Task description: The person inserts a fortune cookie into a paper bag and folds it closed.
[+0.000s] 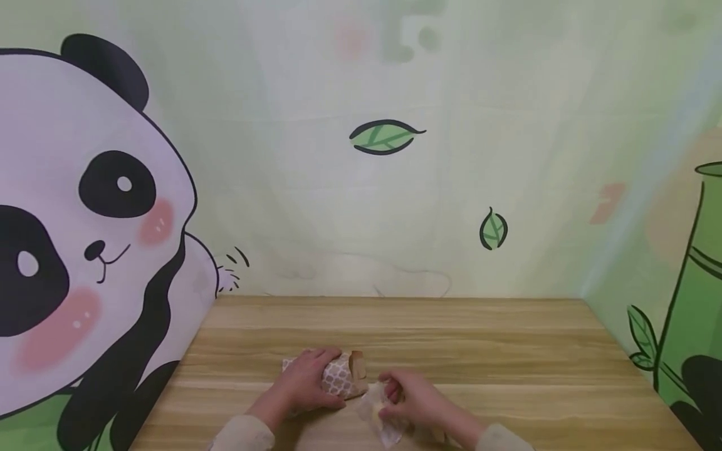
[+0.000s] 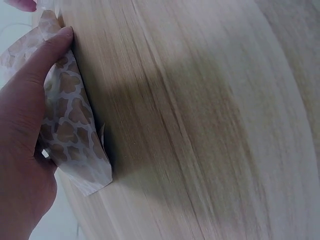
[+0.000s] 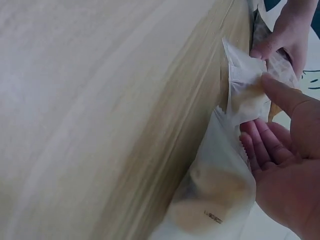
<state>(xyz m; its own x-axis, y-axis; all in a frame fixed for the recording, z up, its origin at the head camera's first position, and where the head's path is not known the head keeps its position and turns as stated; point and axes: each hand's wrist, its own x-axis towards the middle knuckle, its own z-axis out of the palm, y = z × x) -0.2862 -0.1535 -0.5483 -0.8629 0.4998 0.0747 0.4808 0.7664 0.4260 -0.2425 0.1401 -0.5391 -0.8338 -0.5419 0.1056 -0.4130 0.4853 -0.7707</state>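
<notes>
The right hand [image 1: 414,398] pinches a small translucent sachet [image 3: 246,70], its thumb on the face and fingers curled behind; the right wrist view shows tan contents inside, which the head view gives only as a pale blur. That wrist view also shows, just below the fingers, a second sachet [image 3: 212,195] with a serrated edge and rounded tan pieces, mostly hidden from the head camera by the right hand and wrist. A dark printed mark [image 3: 213,216] on it is too small and blurred to read. Just to the left, the left hand [image 1: 307,382] grips a brown carton [image 1: 336,376] with a white lattice pattern, lying on the wooden table [image 1: 507,338]. Its open end, with brown flaps [image 1: 358,366], faces the right hand in the head view; the left wrist view adds a loose edge [image 2: 103,136] sticking out near the other end. Beyond the table, the head view alone takes in the whole backdrop [image 1: 282,188]: a panda [image 1: 101,250], two drifting leaves [image 1: 383,136] and green bamboo [image 1: 690,307].
</notes>
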